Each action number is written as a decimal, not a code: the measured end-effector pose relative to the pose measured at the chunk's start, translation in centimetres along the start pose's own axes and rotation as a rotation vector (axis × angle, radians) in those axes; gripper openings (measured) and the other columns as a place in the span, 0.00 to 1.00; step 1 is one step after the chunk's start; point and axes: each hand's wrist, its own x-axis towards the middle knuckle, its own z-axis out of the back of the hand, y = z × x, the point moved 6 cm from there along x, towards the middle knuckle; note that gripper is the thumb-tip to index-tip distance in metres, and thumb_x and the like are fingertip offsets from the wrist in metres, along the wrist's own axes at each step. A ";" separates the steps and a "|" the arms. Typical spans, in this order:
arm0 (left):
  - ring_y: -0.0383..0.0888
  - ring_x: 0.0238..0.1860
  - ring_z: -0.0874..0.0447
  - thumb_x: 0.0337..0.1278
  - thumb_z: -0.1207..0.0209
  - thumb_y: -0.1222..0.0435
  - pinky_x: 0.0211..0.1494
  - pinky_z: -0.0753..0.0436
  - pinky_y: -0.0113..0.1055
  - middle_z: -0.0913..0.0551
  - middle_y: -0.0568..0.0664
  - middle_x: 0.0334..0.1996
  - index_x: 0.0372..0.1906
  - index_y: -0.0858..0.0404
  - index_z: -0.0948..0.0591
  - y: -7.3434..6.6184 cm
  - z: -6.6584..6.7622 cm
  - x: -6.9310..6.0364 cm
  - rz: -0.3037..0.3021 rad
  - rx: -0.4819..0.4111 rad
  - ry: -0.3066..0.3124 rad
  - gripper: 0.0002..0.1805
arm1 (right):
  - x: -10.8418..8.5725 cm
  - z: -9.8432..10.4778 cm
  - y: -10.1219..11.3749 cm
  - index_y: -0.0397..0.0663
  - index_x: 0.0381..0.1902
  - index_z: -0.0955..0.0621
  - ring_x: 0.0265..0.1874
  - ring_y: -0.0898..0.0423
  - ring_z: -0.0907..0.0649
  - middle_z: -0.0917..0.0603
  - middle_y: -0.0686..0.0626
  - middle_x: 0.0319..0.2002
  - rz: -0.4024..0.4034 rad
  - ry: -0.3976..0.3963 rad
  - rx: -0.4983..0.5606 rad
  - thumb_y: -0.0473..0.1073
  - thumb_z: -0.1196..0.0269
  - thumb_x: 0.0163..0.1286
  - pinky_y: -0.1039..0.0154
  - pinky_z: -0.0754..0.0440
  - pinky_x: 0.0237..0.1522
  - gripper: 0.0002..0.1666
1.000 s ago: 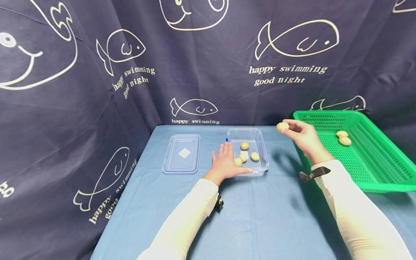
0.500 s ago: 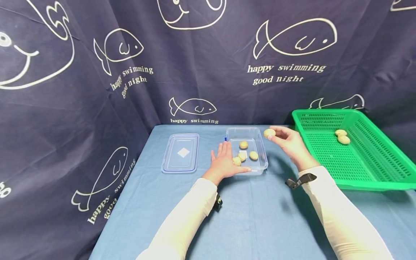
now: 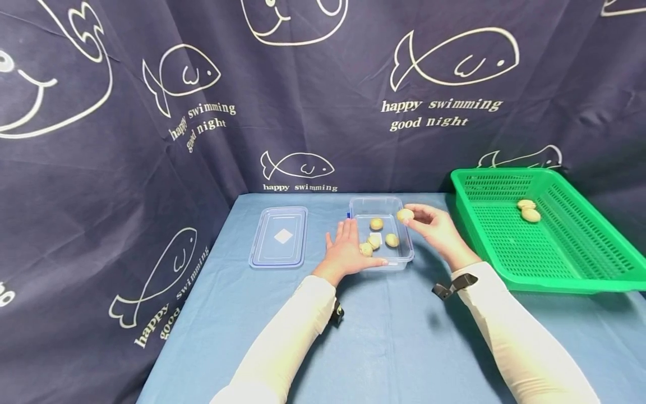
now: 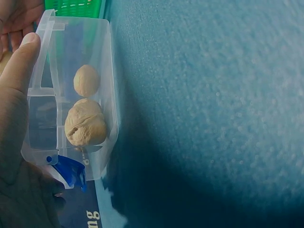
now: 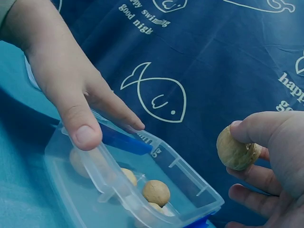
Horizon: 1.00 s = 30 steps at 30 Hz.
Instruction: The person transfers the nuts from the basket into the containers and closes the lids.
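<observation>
My right hand point(image 3: 438, 233) pinches a walnut point(image 3: 405, 215) between thumb and fingers, above the right side of a clear plastic box point(image 3: 407, 259). In the right wrist view the held walnut point(image 5: 236, 148) is round and tan. My left hand point(image 3: 345, 253) rests on the box's left side with its fingers straight and the thumb along the near rim. Several walnuts point(image 3: 375, 224) lie inside the box, some partly behind the left hand. Through the box wall, the left wrist view shows a wrinkled walnut point(image 4: 86, 124) close up, beside a blue clip point(image 4: 71, 170).
A clear lid point(image 3: 298, 238) with a white label lies flat on the blue cloth, left of the box. To the right stands a green perforated basket point(image 3: 540, 247) holding two walnuts point(image 3: 530, 215). A dark curtain point(image 3: 323, 101) with fish drawings hangs behind the table.
My right hand has carried the walnut leftward and slightly down, from beside the green basket to over the box's right side. The left hand has stayed on the box.
</observation>
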 end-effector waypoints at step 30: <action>0.52 0.82 0.60 0.36 0.40 0.21 0.76 0.54 0.64 0.55 0.55 0.82 0.82 0.62 0.56 0.1 -0.2 0.1 -0.007 0.040 -0.010 0.76 | -0.1 0.7 2.6 0.30 0.60 0.21 0.46 0.72 0.20 0.16 0.36 0.54 0.058 -0.034 0.041 0.41 0.37 0.75 0.78 0.25 0.49 0.23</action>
